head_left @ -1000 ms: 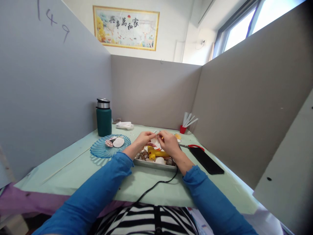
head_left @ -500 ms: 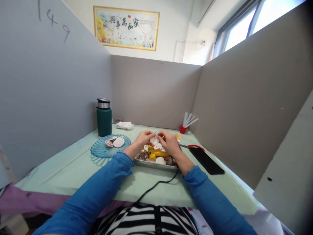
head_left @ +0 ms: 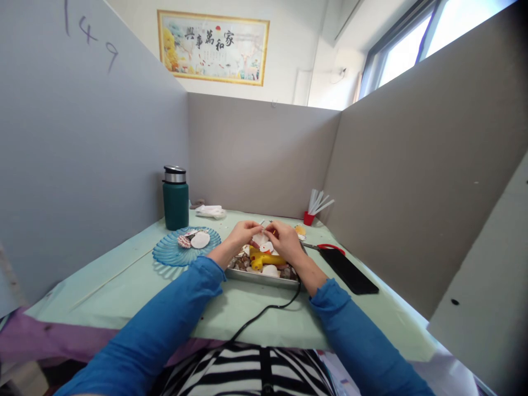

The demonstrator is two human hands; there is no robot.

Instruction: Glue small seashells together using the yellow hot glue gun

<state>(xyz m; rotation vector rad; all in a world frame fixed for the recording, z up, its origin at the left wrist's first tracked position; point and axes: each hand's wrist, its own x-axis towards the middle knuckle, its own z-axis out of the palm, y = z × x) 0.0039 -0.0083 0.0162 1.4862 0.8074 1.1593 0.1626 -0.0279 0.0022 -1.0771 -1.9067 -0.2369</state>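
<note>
Above a metal tray (head_left: 264, 279), my left hand (head_left: 243, 235) and my right hand (head_left: 284, 240) meet, fingertips pinched together. Between them is a pale seashell (head_left: 259, 238), partly covered by the fingers. Both hands are closed on it. Below them, a yellow glue gun (head_left: 268, 259) lies across the shells and stones in the tray, its black cord (head_left: 264, 311) trailing over the tray's near edge toward me. A white shell (head_left: 270, 270) sits in front of the glue gun.
A blue glass plate (head_left: 165, 254) with several shells stands left, near a green bottle (head_left: 176, 204). At right are a black phone-like slab (head_left: 350, 272), red-handled scissors (head_left: 332, 248) and a red cup (head_left: 308, 219) of glue sticks (head_left: 317, 202). Grey partitions (head_left: 264, 154) enclose the table.
The pale shell between my fingers has tilted slightly. The glue gun has shifted a little in the tray. Both arms stay in nearly the same place.
</note>
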